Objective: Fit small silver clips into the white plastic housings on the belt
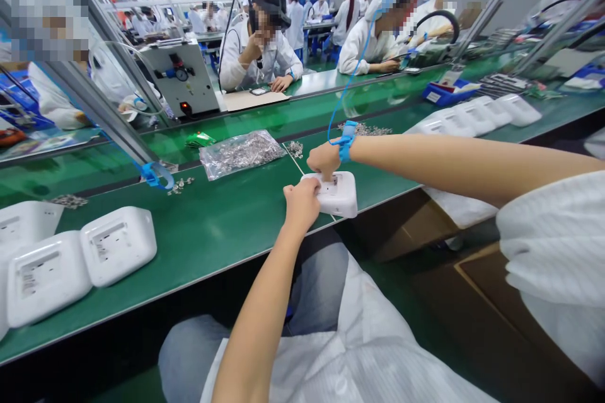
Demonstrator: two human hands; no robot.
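Note:
A white plastic housing (347, 196) with a recessed opening lies near the front edge of the green bench. My left hand (302, 200) is closed on its left side, the thumb on top. Above the recess my right hand (325, 158) reaches down with fingers folded and a fingertip or thumb in the opening. Whatever it may pinch is hidden. A blue wrist strap (347, 140) with a cord is around my right wrist. Just behind the hands lies a small pile of metal parts (295, 149), and a clear bag of metal parts (243, 154) is left of it.
Several white housings (118, 244) stand at the left, and more housings (486, 114) lie in a row at the right. A metal post (101, 69) rises at the left. A blue bin (449, 91) sits farther back. Co-workers sit across the bench.

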